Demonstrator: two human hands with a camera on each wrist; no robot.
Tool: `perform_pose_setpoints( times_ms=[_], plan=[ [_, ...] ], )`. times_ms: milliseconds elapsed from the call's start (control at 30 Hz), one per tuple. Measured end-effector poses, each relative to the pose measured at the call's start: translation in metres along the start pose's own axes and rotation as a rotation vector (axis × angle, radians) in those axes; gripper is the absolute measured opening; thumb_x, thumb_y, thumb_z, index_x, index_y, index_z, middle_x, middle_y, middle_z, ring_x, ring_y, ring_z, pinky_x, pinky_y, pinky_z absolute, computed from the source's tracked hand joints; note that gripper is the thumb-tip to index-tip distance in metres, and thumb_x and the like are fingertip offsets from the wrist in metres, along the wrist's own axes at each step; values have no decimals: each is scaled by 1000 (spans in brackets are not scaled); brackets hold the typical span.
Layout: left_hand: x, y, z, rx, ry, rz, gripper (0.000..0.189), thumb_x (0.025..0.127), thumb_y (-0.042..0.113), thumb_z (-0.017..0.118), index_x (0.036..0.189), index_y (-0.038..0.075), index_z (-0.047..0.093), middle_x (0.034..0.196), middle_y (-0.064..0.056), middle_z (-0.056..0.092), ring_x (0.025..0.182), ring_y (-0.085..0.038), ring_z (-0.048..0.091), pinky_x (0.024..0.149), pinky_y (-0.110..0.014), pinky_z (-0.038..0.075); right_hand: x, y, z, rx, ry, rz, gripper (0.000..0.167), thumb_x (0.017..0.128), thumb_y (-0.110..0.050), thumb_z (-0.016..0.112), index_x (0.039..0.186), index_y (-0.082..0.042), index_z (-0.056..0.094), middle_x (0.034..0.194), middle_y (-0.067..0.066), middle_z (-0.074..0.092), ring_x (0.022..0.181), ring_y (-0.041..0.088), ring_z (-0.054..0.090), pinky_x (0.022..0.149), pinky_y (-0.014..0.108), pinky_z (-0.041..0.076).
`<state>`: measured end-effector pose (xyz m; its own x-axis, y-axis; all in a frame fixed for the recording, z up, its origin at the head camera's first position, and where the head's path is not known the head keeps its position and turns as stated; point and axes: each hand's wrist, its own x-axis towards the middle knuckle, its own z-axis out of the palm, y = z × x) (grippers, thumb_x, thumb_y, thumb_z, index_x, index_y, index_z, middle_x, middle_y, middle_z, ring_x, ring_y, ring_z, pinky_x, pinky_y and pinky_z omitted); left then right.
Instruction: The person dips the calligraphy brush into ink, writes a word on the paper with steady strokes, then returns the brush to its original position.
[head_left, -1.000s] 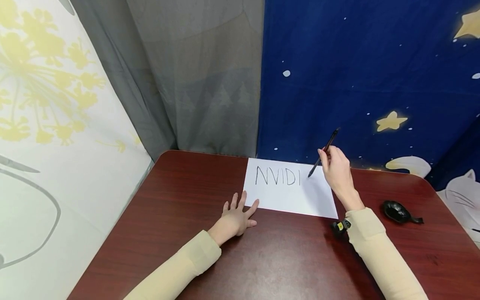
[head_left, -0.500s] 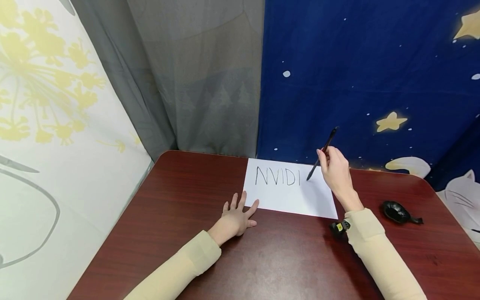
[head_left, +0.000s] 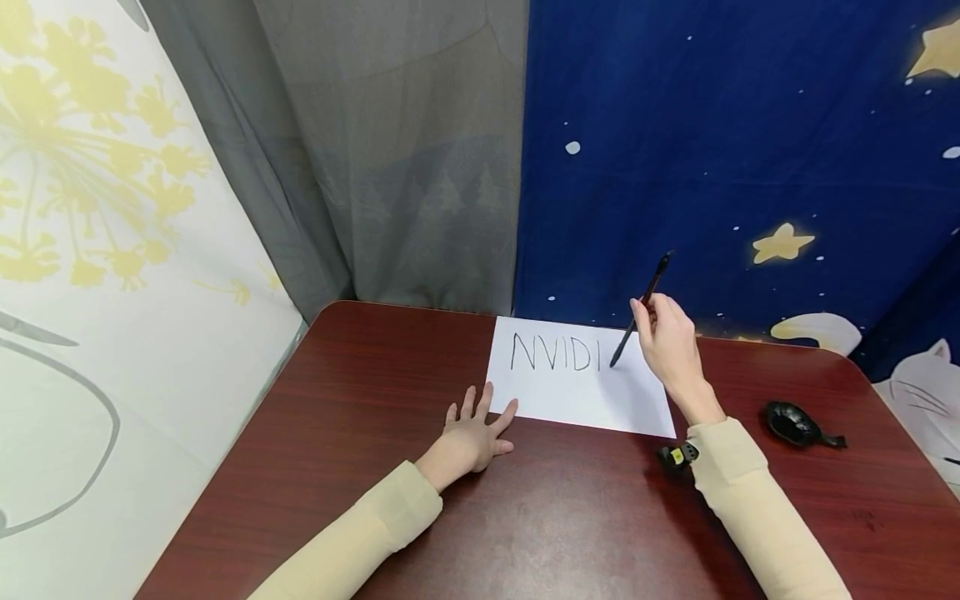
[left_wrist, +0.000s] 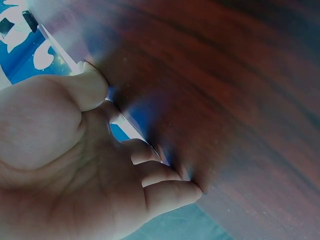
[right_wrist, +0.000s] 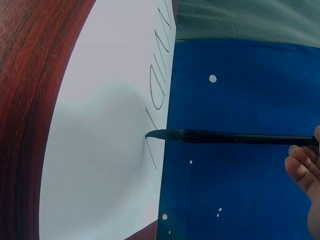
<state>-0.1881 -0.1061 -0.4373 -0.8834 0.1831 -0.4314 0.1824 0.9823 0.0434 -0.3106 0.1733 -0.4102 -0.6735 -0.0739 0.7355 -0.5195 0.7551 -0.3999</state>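
A sheet of white paper [head_left: 573, 404] lies near the back of the table, with the letters NVIDI brushed on it in thin black strokes. My right hand [head_left: 670, 342] pinches a dark brush [right_wrist: 210, 136] by its upper handle. The brush tip touches the paper in the right wrist view, at the end of a slanting stroke [right_wrist: 152, 156] to the right of the last letter. My left hand [head_left: 468, 437] rests with fingers spread at the paper's lower left corner. In the left wrist view its palm [left_wrist: 100, 190] shows, with fingertips down on the surface.
On the dark red wooden table [head_left: 360, 400], a glossy black oval object [head_left: 793, 423] with a narrow tail lies right of my right forearm. A small black device [head_left: 677, 455] is at the right wrist. Grey and blue curtains [head_left: 645, 167] hang close behind the table's back edge.
My right hand and the brush have moved slightly down and to the left, the tip sliding toward the paper's near side. The left hand has kept still.
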Motion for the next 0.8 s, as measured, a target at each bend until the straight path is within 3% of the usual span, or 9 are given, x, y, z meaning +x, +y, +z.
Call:
perform_pose_setpoints(
  times_ms=[233, 433, 600, 800],
  plan=[
    [2, -1, 1, -3, 4, -5, 65, 105, 49, 38, 163, 39, 11, 170, -7, -4, 155, -30, -1, 121, -49, 15, 0, -2, 0, 3, 6, -6, 24, 104, -17, 60, 91, 3, 60, 80, 15, 58, 68, 26, 52, 61, 36, 40],
    [17, -6, 14, -12, 0, 11, 67, 104, 52, 37, 163, 40, 7, 169, -7, -10, 154, -31, -6, 121, -51, 12, 0, -5, -2, 6, 10, -8, 24, 104, -18, 60, 93, 4, 61, 82, 16, 59, 69, 27, 55, 62, 35, 41],
    [26, -9, 23, -10, 15, 17, 68, 104, 53, 39, 163, 41, 8, 169, -7, -9, 154, -32, -6, 121, -52, 12, 5, -4, -10, 31, 58, -35, 24, 104, -17, 60, 97, 6, 63, 84, 19, 61, 71, 29, 58, 64, 30, 40],
    [21, -7, 19, -2, 8, 7, 67, 105, 51, 38, 162, 42, 4, 169, -6, -12, 154, -31, -8, 121, -52, 12, 9, 3, -17, 38, 89, -47, 24, 104, -14, 59, 102, 9, 62, 89, 22, 61, 76, 32, 61, 68, 23, 39]
  ],
)
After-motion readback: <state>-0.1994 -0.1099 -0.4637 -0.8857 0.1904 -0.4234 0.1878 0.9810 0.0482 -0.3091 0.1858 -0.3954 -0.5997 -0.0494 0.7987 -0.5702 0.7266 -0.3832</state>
